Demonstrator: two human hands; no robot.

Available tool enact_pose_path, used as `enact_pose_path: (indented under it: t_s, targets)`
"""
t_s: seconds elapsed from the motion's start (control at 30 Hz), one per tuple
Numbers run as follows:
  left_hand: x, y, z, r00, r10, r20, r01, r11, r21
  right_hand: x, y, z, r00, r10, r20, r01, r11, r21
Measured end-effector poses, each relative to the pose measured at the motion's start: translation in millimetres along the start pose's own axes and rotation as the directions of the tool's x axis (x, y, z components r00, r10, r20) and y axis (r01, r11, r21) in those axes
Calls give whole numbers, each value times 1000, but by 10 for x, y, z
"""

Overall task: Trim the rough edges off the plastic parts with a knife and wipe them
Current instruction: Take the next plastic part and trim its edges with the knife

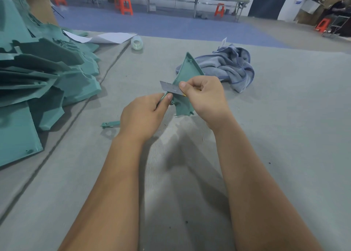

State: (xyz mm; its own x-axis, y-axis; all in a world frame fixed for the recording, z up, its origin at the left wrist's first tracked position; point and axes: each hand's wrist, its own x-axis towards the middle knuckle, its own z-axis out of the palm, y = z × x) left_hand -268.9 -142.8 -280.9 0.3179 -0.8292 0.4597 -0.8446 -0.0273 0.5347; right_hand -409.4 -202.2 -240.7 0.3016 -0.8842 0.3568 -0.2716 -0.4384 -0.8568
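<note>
Holding the part (185,74) up above the table (284,136), the person keeps its left edge free for the knife (171,88). The left hand (144,116) pinches the part's lower left edge between thumb and fingers, probably to keep it steady against the cut. The right hand (204,95) is just right of the part, fingers curled around the knife and thumb pressed on the blade, which lies across the part's left edge; I think this gives control for a thin shaving.

The part is teal plastic, a long triangle with a raised rim and small screw holes, its point away from the person. The towel (231,66) lies behind the part, ready for wiping. The pile (41,74) is far left of it.
</note>
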Motion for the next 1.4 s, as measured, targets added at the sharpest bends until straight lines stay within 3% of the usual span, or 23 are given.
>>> enact_pose_path:
  t_s: [0.07, 0.2, 0.27, 0.5, 0.67, 0.93, 1.17, 1.4]
  targets:
    - [-1, 0, 1, 1000, -6, 3, 5, 1000, 7, 14, -6, 17, 999, 6, -31, -7, 999, -34]
    - [-35, -1, -17, 1000, 5, 29, -5, 1000, 4, 169, 67, -178, 923, 161, -349, -146, 987, 69]
    - [-41, 4, -28, 999, 13, 32, -13, 1000, -3, 172, 148, -292, 905, 199, -375, -176, 980, 95]
    - [20, 63, -89, 998, 65, 22, -65, 998, -1, 136, 103, -325, 928, 320, -192, -221, 885, 410]
    - [14, 149, -89, 998, 57, 8, -57, 998, -4, -8, -5, -205, 990, 141, 24, -141, 931, 337]
    - [2, 146, -54, 997, 50, -61, -46, 997, 69, -70, -40, -208, 977, 59, 207, -125, 939, 322]
    - [14, 137, -39, 998, 39, -45, -38, 999, 14, -100, -68, -235, 966, 45, 255, -118, 953, 279]
    - [9, 117, -11, 997, 34, -67, -32, 999, 23, -107, -85, -182, 973, 118, 197, -177, 934, 310]
